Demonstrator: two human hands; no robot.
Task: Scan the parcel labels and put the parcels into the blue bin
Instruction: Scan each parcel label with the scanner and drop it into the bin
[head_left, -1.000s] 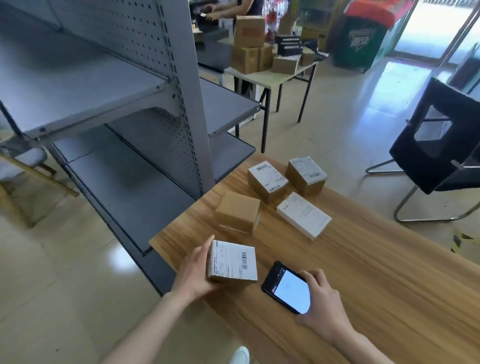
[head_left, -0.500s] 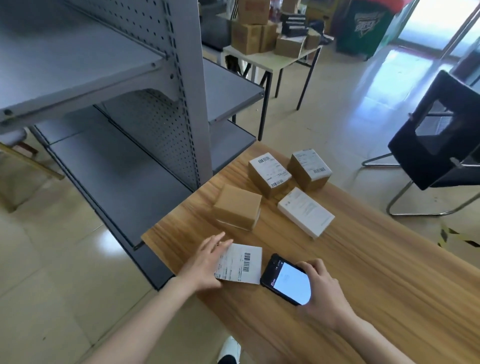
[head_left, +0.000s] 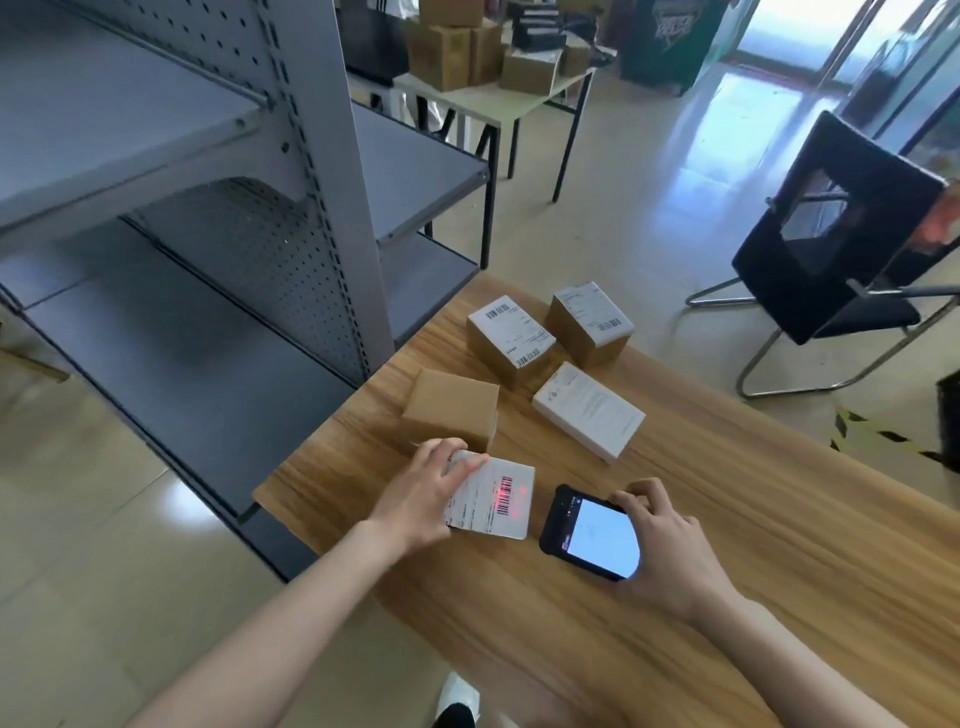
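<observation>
Bright daylight from far doorway, floor (head_left: 675, 171) glare, soft blur, wide-angle edge bending.

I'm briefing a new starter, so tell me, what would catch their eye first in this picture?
The red scan light on the barcode of the parcel, held by the left hand at the near-left corner of the table. Next, the bright screen of the scanner in the right hand, just right of it. A tall grey shelf rack fills the left.

Warm, streaky wood grain covers the tabletop (head_left: 727, 519). Red scan lines glow over the black barcode (head_left: 505, 496) on the white-labelled parcel (head_left: 483, 514). The scanner (head_left: 558, 514) is black with a pale blue screen. Upper left, the grey shelving (head_left: 260, 249) is dotted with holes.
</observation>
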